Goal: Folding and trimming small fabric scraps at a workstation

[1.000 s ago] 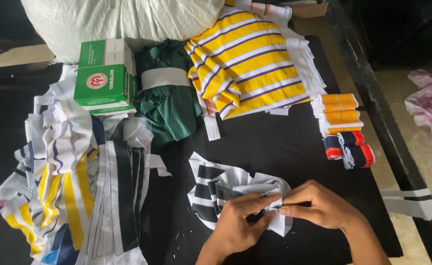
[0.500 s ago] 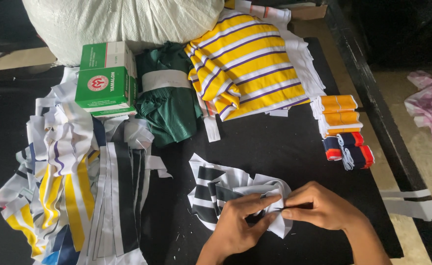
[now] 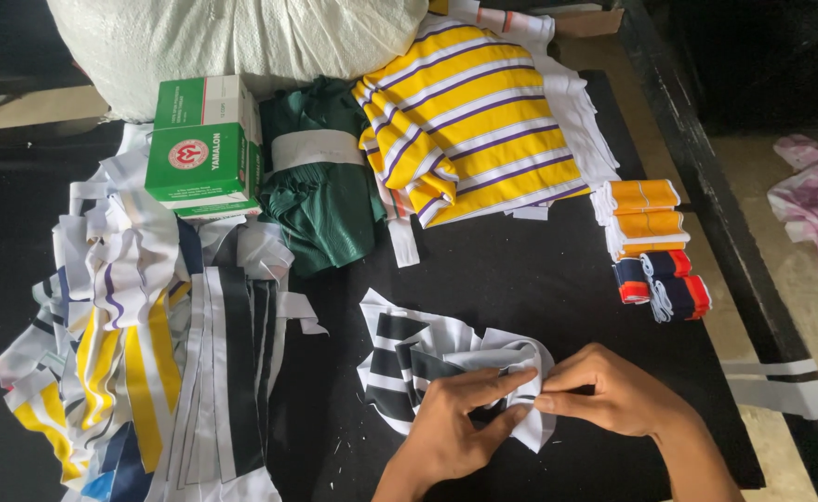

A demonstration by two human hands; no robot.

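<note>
Pinching same folded edge of black-and-white striped cloth [image 3: 427,358]: left hand [image 3: 455,418] and right hand [image 3: 613,390], fingertips meeting at cloth's right end. Cloth on black table [image 3: 520,270], long axis running left, away from fingers. Both hands equally near, fingers closed on fabric.

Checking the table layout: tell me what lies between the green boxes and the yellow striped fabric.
In the head view, a folded dark green cloth with a white band lies between the green boxes and the yellow striped fabric.
</note>
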